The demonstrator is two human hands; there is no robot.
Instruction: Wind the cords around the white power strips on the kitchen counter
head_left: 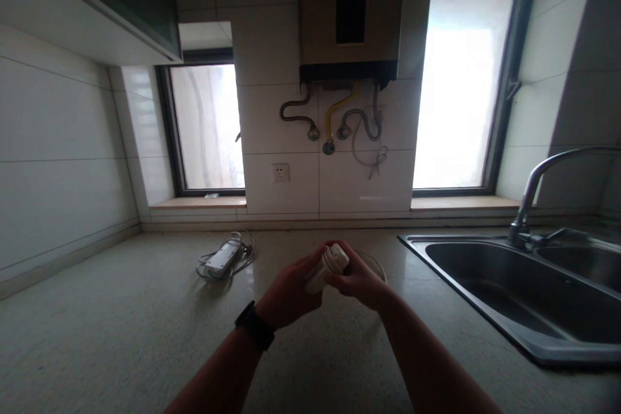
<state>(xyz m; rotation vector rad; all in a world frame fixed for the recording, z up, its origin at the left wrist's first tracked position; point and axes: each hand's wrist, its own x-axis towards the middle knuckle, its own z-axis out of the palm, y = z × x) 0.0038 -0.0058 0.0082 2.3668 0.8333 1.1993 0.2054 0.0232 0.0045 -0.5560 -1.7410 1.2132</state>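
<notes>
A white power strip (317, 278), seen mostly end-on, is held between both hands above the counter. Pale cord (332, 264) runs round it near its far end. My left hand (290, 290) is closed round its left side, with a black watch on that wrist. My right hand (359, 278) grips the far right end and the cord there, fingers bent. A loop of thin cord (381, 266) shows beyond the right hand. The fingers hide much of the strip.
Another white power strip (224, 259) with coiled cord lies on the speckled counter (121, 323) to the left. A double steel sink (485, 310) with a faucet (526, 207) is at the right. A wall socket (280, 173) and a water heater (352, 19) with pipes are ahead.
</notes>
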